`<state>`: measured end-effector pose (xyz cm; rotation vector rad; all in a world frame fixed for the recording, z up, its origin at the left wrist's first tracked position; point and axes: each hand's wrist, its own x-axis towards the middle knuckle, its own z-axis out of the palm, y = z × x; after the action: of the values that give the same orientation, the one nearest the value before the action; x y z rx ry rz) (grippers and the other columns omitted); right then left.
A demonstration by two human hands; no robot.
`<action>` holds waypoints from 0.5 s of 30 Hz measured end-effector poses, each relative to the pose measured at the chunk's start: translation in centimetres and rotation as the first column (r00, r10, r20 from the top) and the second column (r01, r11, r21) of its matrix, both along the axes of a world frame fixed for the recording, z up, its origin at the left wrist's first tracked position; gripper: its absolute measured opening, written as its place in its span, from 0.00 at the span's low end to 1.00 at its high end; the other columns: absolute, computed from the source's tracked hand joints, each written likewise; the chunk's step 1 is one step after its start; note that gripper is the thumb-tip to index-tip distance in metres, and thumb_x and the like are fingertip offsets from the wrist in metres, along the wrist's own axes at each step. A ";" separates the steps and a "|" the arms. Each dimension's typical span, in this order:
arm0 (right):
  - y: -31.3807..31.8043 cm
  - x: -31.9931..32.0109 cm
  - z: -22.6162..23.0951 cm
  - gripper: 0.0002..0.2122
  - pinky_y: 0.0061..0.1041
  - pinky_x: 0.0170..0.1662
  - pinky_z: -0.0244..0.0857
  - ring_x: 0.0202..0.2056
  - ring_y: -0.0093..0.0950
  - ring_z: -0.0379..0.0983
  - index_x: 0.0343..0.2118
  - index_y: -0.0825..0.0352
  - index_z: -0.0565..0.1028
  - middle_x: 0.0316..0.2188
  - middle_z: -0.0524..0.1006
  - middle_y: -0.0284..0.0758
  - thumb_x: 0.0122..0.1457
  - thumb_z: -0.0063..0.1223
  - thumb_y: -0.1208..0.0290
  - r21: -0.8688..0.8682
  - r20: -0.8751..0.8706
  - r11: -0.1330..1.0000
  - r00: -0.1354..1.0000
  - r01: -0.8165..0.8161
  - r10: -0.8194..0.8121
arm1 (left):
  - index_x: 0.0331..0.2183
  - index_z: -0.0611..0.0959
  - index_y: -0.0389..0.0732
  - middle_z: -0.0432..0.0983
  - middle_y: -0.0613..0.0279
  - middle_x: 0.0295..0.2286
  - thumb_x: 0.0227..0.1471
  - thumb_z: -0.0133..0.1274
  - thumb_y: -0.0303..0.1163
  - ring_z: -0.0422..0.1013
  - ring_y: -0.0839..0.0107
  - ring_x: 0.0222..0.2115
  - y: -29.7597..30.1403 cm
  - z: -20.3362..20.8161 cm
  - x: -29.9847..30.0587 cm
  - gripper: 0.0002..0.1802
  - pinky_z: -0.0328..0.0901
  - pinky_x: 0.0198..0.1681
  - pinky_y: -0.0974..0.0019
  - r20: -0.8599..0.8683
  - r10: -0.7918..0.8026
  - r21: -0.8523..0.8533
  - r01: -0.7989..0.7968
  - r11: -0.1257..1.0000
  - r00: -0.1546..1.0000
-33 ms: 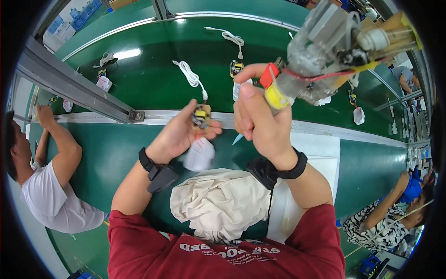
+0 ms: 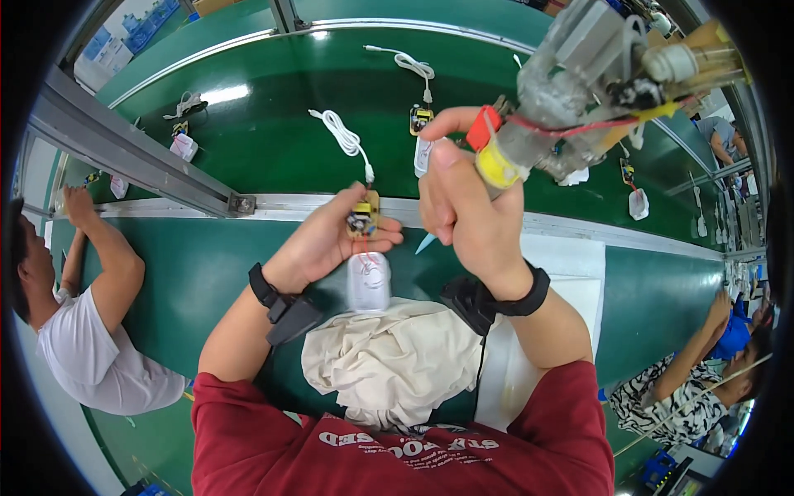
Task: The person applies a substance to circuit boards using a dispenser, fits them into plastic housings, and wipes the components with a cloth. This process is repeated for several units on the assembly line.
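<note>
Yellow-tinted circuit board [image 2: 363, 217] sits pinched in the left hand [image 2: 327, 240] above a white plug shell [image 2: 369, 281] on the green counter [image 2: 198, 273]. Keeping the board level and steady would help the tool tip land cleanly. Left fingers [image 2: 382, 241] close on the board; the right hand [image 2: 463, 207] wraps tight round a hanging powered driver [image 2: 571, 99] — fingers curled shut.

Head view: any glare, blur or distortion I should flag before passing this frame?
Head view: strong fisheye bending, the metal rail and belt edges curve toward the rim, corners are black; a bright lamp glare sits on the green conveyor belt; the hanging power tool in the right hand is close to the lens and soft; the circuit board in the left hand stays sharp.
</note>
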<state>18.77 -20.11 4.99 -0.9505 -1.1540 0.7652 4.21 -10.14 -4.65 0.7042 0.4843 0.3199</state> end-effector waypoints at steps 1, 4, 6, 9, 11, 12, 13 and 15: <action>0.1 0.2 0.2 0.09 0.17 0.13 0.46 0.09 0.14 0.52 0.42 0.68 0.64 0.10 0.58 0.25 0.64 0.40 0.69 -0.004 0.001 1.000 1.000 0.003 -0.003 | 0.46 0.71 0.36 0.74 0.50 0.35 0.63 0.38 0.44 0.74 0.66 0.32 -0.6 0.0 0.4 0.21 0.72 0.37 0.68 0.001 -0.003 -0.004 0.003 1.000 1.000; 0.3 0.8 0.5 0.10 0.17 0.12 0.46 0.09 0.14 0.52 0.42 0.69 0.65 0.11 0.58 0.26 0.64 0.41 0.68 0.015 -0.017 0.999 0.999 0.028 -0.028 | 0.47 0.69 0.36 0.74 0.55 0.39 0.61 0.44 0.38 0.73 0.71 0.38 -1.6 -0.2 1.1 0.18 0.69 0.42 0.69 -0.021 -0.046 0.235 0.050 0.971 0.999; 0.3 1.0 0.7 0.10 0.17 0.12 0.46 0.09 0.15 0.51 0.42 0.69 0.65 0.11 0.58 0.26 0.64 0.41 0.67 0.012 -0.014 0.999 0.999 0.046 -0.046 | 0.47 0.69 0.36 0.73 0.57 0.40 0.60 0.46 0.35 0.72 0.73 0.39 -1.8 -0.3 1.4 0.17 0.68 0.43 0.70 -0.031 -0.097 0.338 0.102 0.936 0.995; 0.4 1.0 0.7 0.11 0.17 0.12 0.46 0.09 0.15 0.51 0.42 0.69 0.64 0.11 0.58 0.26 0.64 0.41 0.66 0.011 -0.011 0.997 0.997 0.074 -0.074 | 0.47 0.69 0.35 0.72 0.61 0.41 0.57 0.51 0.30 0.70 0.77 0.42 -2.1 -0.5 1.5 0.17 0.66 0.45 0.72 -0.069 -0.184 0.531 0.193 0.825 0.980; 0.7 1.0 0.3 0.11 0.17 0.12 0.46 0.09 0.15 0.51 0.42 0.68 0.64 0.11 0.58 0.26 0.64 0.41 0.66 0.027 -0.019 0.997 0.997 0.072 -0.071 | 0.47 0.69 0.35 0.72 0.64 0.42 0.55 0.53 0.28 0.69 0.80 0.42 -2.2 -0.9 1.4 0.19 0.64 0.45 0.73 -0.023 -0.246 0.547 0.218 0.809 0.969; 0.8 0.9 0.2 0.11 0.17 0.12 0.46 0.09 0.15 0.51 0.41 0.68 0.64 0.11 0.58 0.26 0.64 0.40 0.65 0.035 -0.024 0.997 0.997 0.070 -0.070 | 0.47 0.69 0.35 0.72 0.65 0.42 0.54 0.54 0.26 0.68 0.81 0.42 -2.3 -1.1 1.4 0.19 0.64 0.45 0.74 0.000 -0.276 0.555 0.229 0.800 0.961; 0.9 0.8 0.1 0.11 0.17 0.12 0.46 0.09 0.15 0.51 0.41 0.68 0.64 0.11 0.58 0.26 0.64 0.40 0.65 0.029 -0.023 0.997 0.997 0.071 -0.070 | 0.47 0.69 0.35 0.72 0.65 0.42 0.54 0.54 0.26 0.68 0.81 0.42 -2.2 -1.2 1.3 0.19 0.64 0.45 0.74 0.002 -0.276 0.549 0.230 0.804 0.961; 1.0 0.5 0.0 0.09 0.17 0.12 0.45 0.09 0.15 0.50 0.39 0.67 0.64 0.11 0.58 0.26 0.64 0.40 0.66 0.036 -0.031 0.997 0.997 0.065 -0.064 | 0.48 0.69 0.35 0.72 0.64 0.42 0.54 0.54 0.25 0.68 0.81 0.41 -2.1 -1.4 1.3 0.20 0.64 0.45 0.74 0.051 -0.288 0.544 0.215 0.811 0.956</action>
<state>19.25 -19.12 5.03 -0.9385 -1.1031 0.7019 5.49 -12.21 -6.09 1.2739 0.1611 0.2466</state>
